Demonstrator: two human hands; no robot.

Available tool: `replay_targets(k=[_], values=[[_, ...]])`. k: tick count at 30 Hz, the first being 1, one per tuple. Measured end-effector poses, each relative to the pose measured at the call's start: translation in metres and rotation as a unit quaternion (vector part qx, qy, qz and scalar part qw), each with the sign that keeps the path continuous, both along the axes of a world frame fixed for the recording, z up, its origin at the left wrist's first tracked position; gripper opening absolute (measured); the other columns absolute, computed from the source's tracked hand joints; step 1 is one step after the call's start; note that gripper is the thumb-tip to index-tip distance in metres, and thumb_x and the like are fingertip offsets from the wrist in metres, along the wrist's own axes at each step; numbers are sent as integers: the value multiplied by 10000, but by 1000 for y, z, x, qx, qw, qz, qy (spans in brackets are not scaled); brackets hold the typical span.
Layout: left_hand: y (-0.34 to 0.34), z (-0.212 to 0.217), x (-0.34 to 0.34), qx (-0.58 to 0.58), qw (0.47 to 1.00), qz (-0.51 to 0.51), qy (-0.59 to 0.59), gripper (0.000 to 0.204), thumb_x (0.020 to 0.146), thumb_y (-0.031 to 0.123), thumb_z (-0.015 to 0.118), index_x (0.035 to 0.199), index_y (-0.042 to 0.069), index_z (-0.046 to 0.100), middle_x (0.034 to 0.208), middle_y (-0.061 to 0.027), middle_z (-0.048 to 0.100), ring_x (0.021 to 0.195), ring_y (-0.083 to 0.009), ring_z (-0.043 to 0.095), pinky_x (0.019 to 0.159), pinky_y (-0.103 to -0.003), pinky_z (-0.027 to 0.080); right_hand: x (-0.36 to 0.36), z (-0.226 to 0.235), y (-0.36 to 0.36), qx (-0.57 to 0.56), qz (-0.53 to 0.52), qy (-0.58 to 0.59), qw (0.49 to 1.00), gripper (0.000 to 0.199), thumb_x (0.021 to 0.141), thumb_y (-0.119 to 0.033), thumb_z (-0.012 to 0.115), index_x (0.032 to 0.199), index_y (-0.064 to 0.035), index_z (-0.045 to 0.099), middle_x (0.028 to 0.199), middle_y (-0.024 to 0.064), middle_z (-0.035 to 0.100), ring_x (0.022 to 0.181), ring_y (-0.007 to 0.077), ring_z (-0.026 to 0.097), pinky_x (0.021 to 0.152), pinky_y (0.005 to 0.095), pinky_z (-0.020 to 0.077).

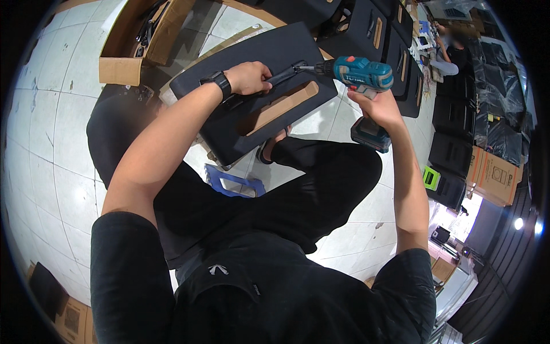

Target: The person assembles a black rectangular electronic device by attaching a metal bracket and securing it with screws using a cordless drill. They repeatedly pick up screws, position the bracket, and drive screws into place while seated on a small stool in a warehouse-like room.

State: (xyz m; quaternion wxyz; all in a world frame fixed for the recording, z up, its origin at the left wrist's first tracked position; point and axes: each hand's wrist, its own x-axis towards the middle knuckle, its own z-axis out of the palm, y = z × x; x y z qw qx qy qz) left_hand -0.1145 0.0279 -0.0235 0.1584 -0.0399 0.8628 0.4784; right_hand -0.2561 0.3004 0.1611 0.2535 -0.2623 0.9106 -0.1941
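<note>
A black box-shaped cabinet [226, 135] with a long slot cut in its panel stands in front of me, tilted. Across that panel lies a black strap-like handle [282, 75], and the curled fingers of my left hand [247, 78] hold it down. My right hand [378, 108] grips a teal cordless drill [361, 73] by its handle. The drill points left, and its bit meets the far end of the handle near the cabinet's upper edge. Whether a screw sits at the tip is too small to tell.
An open cardboard box [120, 70] with black parts inside stands at the upper left. Beneath the cabinet's near side is a blue plastic piece [235, 182] on the tiled floor. Several black cabinets [358, 34] line the upper right, where another person [455, 57] works farther off.
</note>
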Motion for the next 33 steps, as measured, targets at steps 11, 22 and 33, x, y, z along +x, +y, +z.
replay_targets(k=[11,22,33], values=[[3,5,1,-7,1000,-6,0,356,963,239,684,1237,12,694,1036,-104,783,1033,-275,720,948,-370,529,-23,30,-47,169,134,-42,975,364,857,-196,742,1198,-76,693,1048,84,740,918,222,679,879,355,532],[4,1,1,4,1000,-20,13,367,989,235,651,1271,2,653,1044,-107,777,1014,-282,723,942,-369,530,-95,43,-83,297,392,127,861,641,790,-232,884,1333,-94,572,1208,141,666,1129,315,669,1025,392,526],[6,-2,-3,-14,1000,-17,7,354,982,222,655,1254,-3,666,1042,-105,780,1025,-279,717,941,-376,526,-81,27,-66,237,214,-29,947,318,819,-165,810,1087,-40,695,936,65,713,782,171,678,739,332,559]])
